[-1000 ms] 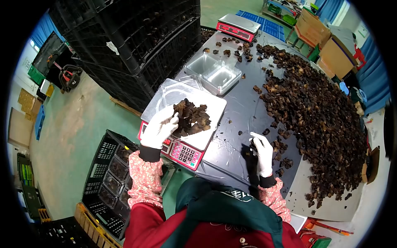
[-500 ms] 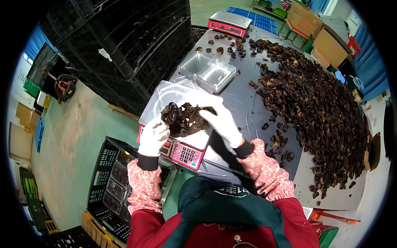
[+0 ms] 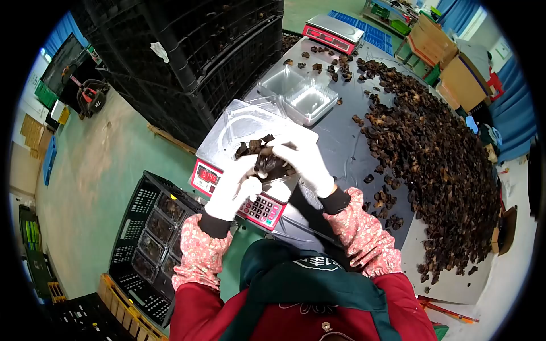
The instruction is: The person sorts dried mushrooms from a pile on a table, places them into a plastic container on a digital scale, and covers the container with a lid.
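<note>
My left hand (image 3: 234,187), in a white glove, has its fingers curled at the near-left side of a clump of dark brown wood ear mushrooms (image 3: 272,163). From the right, my gloved right hand (image 3: 306,166) grips the same clump, thumb and fingers bent over it. The clump is over a clear plastic box, mostly hidden by the hands and mushrooms, on a red digital scale (image 3: 203,177). More dark pieces (image 3: 244,149) show just beyond my left fingers. The red display is lit, and part of the keypad (image 3: 261,210) shows below my left hand.
Clear plastic boxes (image 3: 310,102) stand farther up the table, before a second red scale (image 3: 333,33). A large mushroom heap (image 3: 438,170) covers the right side. Stacked black crates (image 3: 187,62) rise at left. A black crate (image 3: 128,233) with filled boxes sits lower left.
My left hand has moved right and inward over the scale's keypad, closer to my right hand. The mushrooms are gathered between both hands, and the scale's display has come into view.
</note>
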The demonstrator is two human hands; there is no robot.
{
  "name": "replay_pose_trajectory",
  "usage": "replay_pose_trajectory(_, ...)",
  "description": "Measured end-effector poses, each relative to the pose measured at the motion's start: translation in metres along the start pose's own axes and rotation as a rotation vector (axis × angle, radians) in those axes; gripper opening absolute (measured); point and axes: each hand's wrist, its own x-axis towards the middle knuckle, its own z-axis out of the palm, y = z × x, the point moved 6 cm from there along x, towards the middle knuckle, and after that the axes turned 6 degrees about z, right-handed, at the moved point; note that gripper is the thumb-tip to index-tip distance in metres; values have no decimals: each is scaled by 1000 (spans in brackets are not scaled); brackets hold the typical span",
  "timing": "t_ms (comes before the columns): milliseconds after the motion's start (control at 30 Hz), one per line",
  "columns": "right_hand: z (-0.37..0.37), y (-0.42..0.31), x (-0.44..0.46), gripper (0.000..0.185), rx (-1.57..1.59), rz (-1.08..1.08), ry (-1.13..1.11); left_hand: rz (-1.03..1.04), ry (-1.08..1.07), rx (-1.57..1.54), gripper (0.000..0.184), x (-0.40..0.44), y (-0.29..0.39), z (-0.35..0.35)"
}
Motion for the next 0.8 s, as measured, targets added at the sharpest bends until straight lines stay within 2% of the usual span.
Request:
replay_pose_trajectory(33, -7, 0, 3, 23, 134, 184, 12, -65, 150, -125, 31, 2, 5, -5)
replay_pose_trajectory(67, -16, 0, 3, 21, 145, 252, 77, 88, 263, 168, 32, 0, 17, -17)
replay_pose_trajectory(100, -24, 3, 2, 19, 156, 320, 144, 109, 390, 309, 27, 1, 11, -40)
replay_pose_trajectory(167, -30, 19, 9, 20, 211, 301, 150, 549, 411, 1020, 23, -2, 22, -41)
replay_pose_trajectory(233, -29, 22, 15, 21, 252, 340, 113, 650, 327, 1329, 22, -6, 16, -15)
replay_pose_trajectory(267, -29, 32, 18, 19, 142, 410, 126, 640, 325, 1453, 27, -7, 12, -4)
replay_pose_trajectory(300, -24, 39, 20, 19, 141, 408, 126, 613, 346, 1538, 23, -9, 2, -2)
replay_pose_trajectory(367, -13, 33, 28, 17, -307, 25, 180, 642, 378, 1604, 17, -12, -3, 3)
replay_pose_trajectory(400, -5, 37, 27, 20, -710, -32, 216, 644, 368, 1602, 17, -14, -6, 3)
replay_pose_trajectory(433, 0, 35, 24, 24, -872, -75, 221, 661, 354, 1622, 15, -18, -8, 3)
replay_pose_trajectory(500, 2, 28, 19, 23, -898, -205, 279, 679, 349, 1641, 12, -19, -9, 0)
replay_pose_trajectory(600, -11, 13, 8, 20, -753, -221, 354, 675, 260, 1625, 10, -21, -4, -6)
replay_pose_trajectory(633, -11, 12, 5, 20, -751, -220, 352, 662, 270, 1603, 15, -20, 3, -7)
replay_pose_trajectory(700, 0, 3, -3, 19, -684, -385, 179, 690, 203, 1490, 16, -17, 10, -3)
replay_pose_trajectory(733, -1, 7, -5, 18, -512, -271, 165, 690, 198, 1491, 16, -18, 9, -4)
replay_pose_trajectory(800, -16, 0, -24, 17, -481, -294, 262, 728, 343, 1335, 15, -23, 12, -16)
